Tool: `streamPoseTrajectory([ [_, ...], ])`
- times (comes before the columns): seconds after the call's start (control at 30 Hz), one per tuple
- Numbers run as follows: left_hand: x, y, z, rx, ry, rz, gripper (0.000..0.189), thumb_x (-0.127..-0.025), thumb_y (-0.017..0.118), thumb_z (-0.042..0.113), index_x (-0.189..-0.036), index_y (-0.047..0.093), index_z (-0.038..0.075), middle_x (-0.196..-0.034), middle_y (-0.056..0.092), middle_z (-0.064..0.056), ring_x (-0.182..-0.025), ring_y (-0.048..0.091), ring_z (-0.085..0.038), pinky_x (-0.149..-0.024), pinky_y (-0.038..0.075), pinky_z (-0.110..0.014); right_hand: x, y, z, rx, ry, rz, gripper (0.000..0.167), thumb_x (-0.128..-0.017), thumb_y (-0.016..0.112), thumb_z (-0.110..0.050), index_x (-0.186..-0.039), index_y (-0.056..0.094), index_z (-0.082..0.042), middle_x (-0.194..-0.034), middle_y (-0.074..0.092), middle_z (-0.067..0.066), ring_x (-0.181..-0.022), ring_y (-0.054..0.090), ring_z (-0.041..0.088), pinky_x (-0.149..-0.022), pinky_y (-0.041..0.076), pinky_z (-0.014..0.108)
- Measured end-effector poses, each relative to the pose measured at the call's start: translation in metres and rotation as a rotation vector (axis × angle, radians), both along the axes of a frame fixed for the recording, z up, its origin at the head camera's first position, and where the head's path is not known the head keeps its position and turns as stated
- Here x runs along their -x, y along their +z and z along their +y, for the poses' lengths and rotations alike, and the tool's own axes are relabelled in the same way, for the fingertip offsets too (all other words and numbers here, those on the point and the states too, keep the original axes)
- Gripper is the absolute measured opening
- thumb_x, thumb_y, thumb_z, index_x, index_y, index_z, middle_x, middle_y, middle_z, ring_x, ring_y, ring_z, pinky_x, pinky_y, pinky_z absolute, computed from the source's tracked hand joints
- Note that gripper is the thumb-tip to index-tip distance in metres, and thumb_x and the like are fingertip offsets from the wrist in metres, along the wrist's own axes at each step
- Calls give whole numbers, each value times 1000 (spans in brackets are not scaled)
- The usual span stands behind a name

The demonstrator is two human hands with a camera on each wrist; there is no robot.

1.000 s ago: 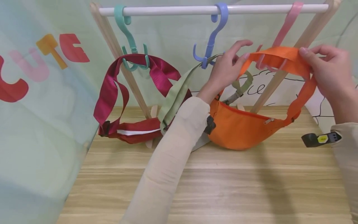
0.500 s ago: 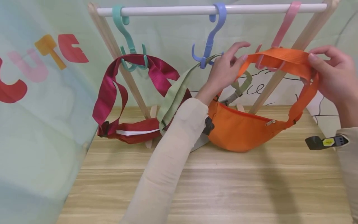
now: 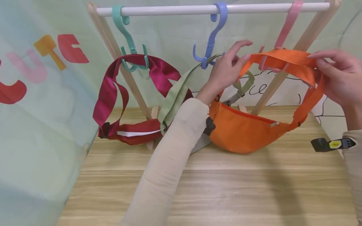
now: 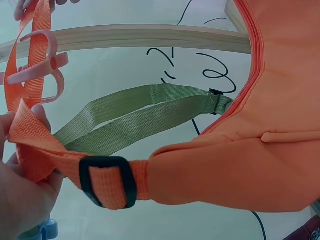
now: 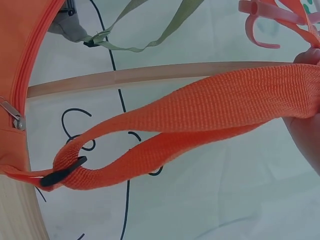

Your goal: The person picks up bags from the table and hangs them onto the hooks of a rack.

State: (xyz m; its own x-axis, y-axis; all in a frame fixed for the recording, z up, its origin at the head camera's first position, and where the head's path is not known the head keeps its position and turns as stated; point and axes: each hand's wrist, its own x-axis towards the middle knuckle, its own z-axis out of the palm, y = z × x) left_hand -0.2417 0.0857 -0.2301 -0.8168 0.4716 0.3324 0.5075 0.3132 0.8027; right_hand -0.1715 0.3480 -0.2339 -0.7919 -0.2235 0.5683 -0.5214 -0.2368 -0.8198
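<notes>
An orange waist bag (image 3: 244,128) hangs by its strap (image 3: 294,56) at the pink hook (image 3: 288,23), whose prongs show inside the strap loop. My left hand (image 3: 226,70) holds the loop's left side; in the left wrist view its thumb and fingers (image 4: 42,117) close around the webbing above a black buckle (image 4: 107,182). At the loop's right side, my right hand (image 3: 339,75) pinches the strap between thumb and fingers. The right wrist view shows the doubled strap (image 5: 215,105) running to that hand. The left forearm hides part of a green-grey bag behind it.
A dark red waist bag (image 3: 138,131) hangs from the teal hook (image 3: 128,34) on the left. The green strap (image 3: 181,91) hangs from the blue hook (image 3: 213,34). A white rail (image 3: 169,10) on wooden legs carries the hooks above the wooden table (image 3: 215,191).
My right hand has moved a little right and down, drawing the orange strap's right side outward. The left hand keeps its hold in nearly the same place.
</notes>
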Motion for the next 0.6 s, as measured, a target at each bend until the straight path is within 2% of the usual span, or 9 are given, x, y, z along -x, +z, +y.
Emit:
streamPoseTrajectory([
  [0.33, 1, 0, -2, 7, -5, 1, 39, -96, 44, 30, -135, 38, 29, -70, 51, -4, -57, 55, -24, -53, 40, -27, 0, 6, 0, -60, -165, -101, 31, -89, 47, 8, -120, 49, 15, -96, 58, 18, -73, 55, 21, -65, 50, 18],
  [0.47, 1, 2, -1, 4, -3, 10, 38, -96, 45, 29, -134, 40, 27, -69, 51, -4, -56, 55, -23, -52, 39, -27, 1, 12, -3, -61, -202, -94, 33, -89, 49, 7, -120, 49, 14, -96, 56, 18, -78, 52, 22, -70, 49, 17],
  [0.6, 1, 4, -1, 0, 4, 15, 37, -96, 45, 27, -134, 42, 26, -69, 51, -5, -56, 52, -19, -52, 39, -26, 4, 17, -5, -68, -217, -101, 33, -89, 50, 5, -121, 49, 14, -100, 53, 18, -82, 50, 24, -70, 48, 15],
])
